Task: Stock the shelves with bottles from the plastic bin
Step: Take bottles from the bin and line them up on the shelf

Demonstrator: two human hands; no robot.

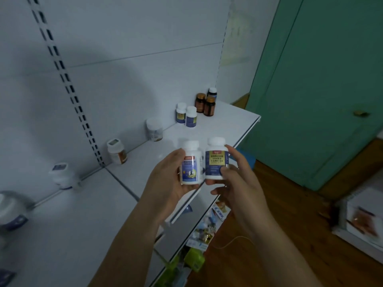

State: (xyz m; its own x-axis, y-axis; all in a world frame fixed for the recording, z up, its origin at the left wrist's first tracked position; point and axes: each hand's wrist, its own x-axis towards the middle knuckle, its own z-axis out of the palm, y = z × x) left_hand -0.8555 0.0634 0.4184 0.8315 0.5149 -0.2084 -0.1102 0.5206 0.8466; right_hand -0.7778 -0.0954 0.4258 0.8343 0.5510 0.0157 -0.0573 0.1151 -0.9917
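Left hand (167, 179) grips one white bottle (191, 163), right hand (238, 179) grips a second white bottle (216, 159), both upright, touching side by side above the white shelf (223, 123) front edge.

Green door (323, 90) with small handle (360, 113), right; wooden floor (290, 214) below; white box (362, 216) on floor, far right.

A shop, seemingly a pharmacy: white slotted shelving (219, 129) lined with pill bottles (191, 117).
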